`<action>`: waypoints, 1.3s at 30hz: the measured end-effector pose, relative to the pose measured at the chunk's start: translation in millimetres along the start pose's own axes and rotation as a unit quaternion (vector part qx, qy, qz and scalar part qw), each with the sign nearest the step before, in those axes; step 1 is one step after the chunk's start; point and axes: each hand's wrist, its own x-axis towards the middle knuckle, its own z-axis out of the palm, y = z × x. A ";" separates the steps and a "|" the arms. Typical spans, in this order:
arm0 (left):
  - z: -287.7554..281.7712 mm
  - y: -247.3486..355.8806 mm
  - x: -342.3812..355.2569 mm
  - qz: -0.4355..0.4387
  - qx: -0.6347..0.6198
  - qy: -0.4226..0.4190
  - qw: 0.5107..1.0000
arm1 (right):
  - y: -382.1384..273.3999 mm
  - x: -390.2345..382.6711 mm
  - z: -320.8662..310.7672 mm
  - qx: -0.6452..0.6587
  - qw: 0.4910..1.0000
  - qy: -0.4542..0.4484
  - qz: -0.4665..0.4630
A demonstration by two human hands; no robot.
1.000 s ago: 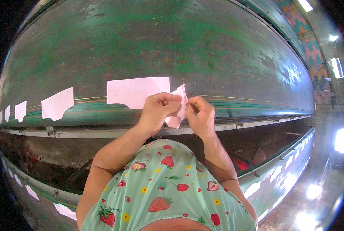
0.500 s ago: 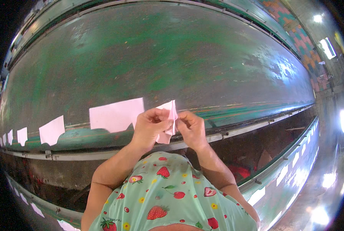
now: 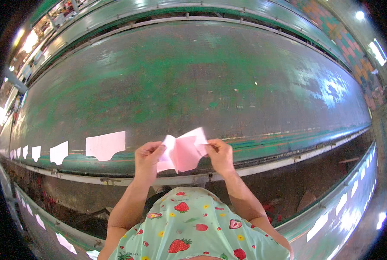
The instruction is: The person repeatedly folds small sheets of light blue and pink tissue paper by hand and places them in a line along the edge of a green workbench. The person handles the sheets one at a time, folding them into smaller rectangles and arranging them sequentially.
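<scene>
Between my hands a pale pink cut fabric piece (image 3: 187,151) hangs over the near edge of the long green table (image 3: 193,78), partly unfolded with a crease down its middle. My left hand (image 3: 147,159) pinches its left edge between thumb and fingers. At the opposite edge, my right hand (image 3: 220,155) pinches a corner the same way. To the left, a flat fabric piece (image 3: 106,146) of matching pink, with curved cut-outs along its lower side, lies on the tabletop. Beyond it, another such piece (image 3: 59,152) begins a row of several running leftward along the near edge.
A metal rail (image 3: 115,181) with small fittings runs along the table's near side. Behind me on either side is another long table (image 3: 332,216) bearing a row of pale pieces. Further green tables (image 3: 159,9) stand beyond the far rail.
My hands have moved apart, and the pink piece between them has opened from a narrow fold to a wider spread. The view has shifted, with the row of pieces now further left.
</scene>
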 end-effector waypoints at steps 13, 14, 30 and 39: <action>-37.0 54.5 -3.4 0.168 -0.048 0.120 0.977 | 76.9 28.2 -95.0 -0.070 0.990 0.067 0.099; -36.3 56.3 -2.2 0.161 -0.043 0.111 0.980 | 74.0 29.1 -93.4 -0.130 0.987 0.052 0.072; -93.2 71.2 -1.4 0.125 -0.065 0.182 0.973 | -79.4 27.5 22.6 -0.099 0.967 -0.055 -0.230; -81.3 64.4 3.0 0.151 -0.074 0.095 0.981 | -111.3 36.6 0.3 -0.004 0.982 0.012 -0.188</action>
